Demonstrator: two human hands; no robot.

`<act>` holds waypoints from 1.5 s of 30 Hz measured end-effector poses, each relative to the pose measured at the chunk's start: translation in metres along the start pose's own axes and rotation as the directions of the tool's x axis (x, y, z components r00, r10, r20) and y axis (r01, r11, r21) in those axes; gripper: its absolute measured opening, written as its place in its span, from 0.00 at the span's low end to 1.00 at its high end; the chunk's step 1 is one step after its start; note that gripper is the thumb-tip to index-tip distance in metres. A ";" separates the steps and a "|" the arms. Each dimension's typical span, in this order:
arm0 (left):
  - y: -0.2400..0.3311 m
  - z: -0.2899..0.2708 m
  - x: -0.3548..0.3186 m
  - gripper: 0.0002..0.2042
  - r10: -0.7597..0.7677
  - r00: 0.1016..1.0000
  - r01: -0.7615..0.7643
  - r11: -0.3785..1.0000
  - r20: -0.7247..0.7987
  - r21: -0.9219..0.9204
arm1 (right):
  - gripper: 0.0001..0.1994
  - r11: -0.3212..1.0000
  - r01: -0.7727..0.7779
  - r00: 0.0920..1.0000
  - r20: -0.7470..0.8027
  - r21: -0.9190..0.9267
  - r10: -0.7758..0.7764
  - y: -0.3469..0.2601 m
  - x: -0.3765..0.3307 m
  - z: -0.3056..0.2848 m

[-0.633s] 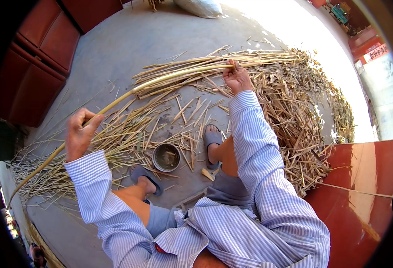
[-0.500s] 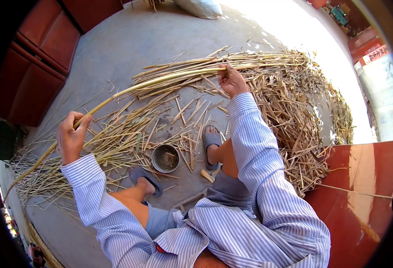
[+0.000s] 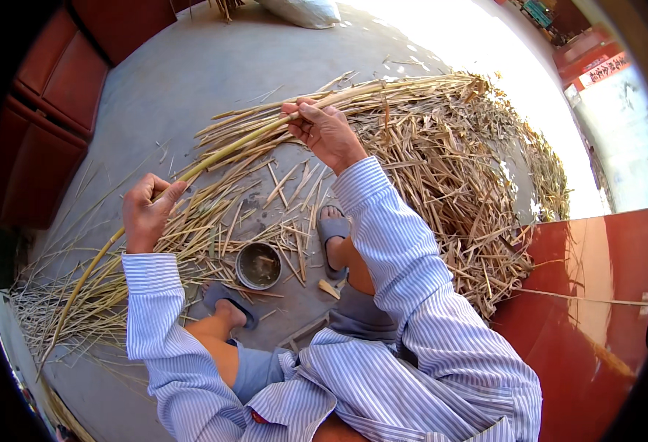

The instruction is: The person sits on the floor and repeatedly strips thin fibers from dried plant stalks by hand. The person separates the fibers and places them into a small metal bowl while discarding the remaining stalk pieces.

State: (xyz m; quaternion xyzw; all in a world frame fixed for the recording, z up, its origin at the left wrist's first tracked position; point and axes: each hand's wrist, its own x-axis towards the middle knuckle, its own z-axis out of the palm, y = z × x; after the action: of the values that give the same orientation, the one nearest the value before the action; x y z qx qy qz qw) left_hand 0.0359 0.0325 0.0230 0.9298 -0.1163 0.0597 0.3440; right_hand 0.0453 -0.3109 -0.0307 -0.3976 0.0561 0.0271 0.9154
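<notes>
A long greenish-yellow reed stalk runs slantwise between my hands, its thin tail bending down past the lower left. My left hand is closed round it, thumb on top. Farther up and to the right, my right hand pinches the stalk between thumb and fingers. Behind that hand lies a bundle of dry reed stalks on the floor. More thin stalks spread out at the left, below my left hand.
A metal bowl with liquid stands on the concrete floor between my sandalled feet. Dry leaf sheaths are heaped at the right, beside a red panel. Red padded furniture stands far left; a pale sack lies at the back.
My right hand has moved left along the stalk, and its palm has turned. My left hand has shifted slightly right, so the hands are closer together. The view has shifted a little.
</notes>
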 end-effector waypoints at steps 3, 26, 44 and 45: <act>-0.006 -0.005 -0.002 0.16 -0.007 0.999 0.009 0.999 0.045 -0.040 | 0.11 0.999 0.005 0.999 0.041 0.038 -0.006 -0.005 -0.004 0.008; 0.041 0.033 -0.002 0.09 0.239 0.967 -0.228 0.966 -0.083 0.121 | 0.14 0.760 -0.079 0.976 0.104 -0.645 0.189 0.015 -0.010 0.006; 0.014 -0.010 -0.020 0.12 0.020 0.953 0.017 0.993 0.301 -0.119 | 0.15 0.957 0.152 0.986 -0.101 0.246 -0.131 -0.034 0.018 -0.051; 0.004 -0.023 -0.023 0.12 -0.041 0.949 0.079 0.991 0.313 -0.110 | 0.14 0.937 0.205 0.975 -0.148 0.283 -0.168 -0.038 0.021 -0.065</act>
State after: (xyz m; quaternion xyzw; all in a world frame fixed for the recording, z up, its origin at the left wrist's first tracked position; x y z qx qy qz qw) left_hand 0.0119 0.0487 0.0380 0.9082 -0.1440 -0.1048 0.3788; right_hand 0.0648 -0.3847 -0.0501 -0.2602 0.0773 -0.0930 0.9580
